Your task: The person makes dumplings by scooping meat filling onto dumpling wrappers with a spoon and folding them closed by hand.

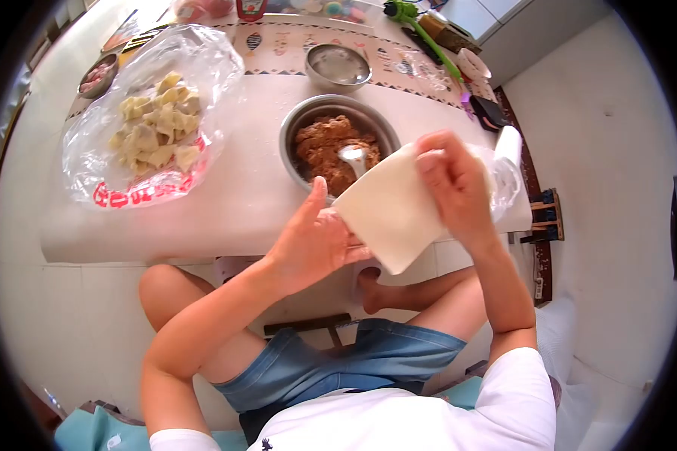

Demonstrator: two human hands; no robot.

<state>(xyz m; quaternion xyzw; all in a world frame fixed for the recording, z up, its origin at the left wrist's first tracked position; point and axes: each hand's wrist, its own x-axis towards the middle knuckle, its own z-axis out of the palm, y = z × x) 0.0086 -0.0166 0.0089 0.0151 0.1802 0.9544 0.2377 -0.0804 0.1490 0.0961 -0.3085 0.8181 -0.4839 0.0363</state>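
Note:
A pale square wonton wrapper (393, 209) hangs tilted in front of the table edge. My right hand (453, 184) has its fingers closed on the wrapper's upper right side. Lower left of it, my left hand (312, 244) is open, thumb up and fingers stretched towards the wrapper; some fingertips reach behind its edge. Just beyond stands a steel bowl (287, 135) of brown minced filling (331, 146), with a metal spoon (353, 155) resting in it. Folded wontons (158, 124) lie in several layers on a clear plastic bag (210, 64) at the left.
A smaller metal bowl (338, 68) stands behind the filling bowl. At the far left is a little bowl (98, 77) with pinkish contents. A red bottle (251, 9) and a green-handled object (429, 41) lie along the back. A white roll (508, 146) sits at the right edge.

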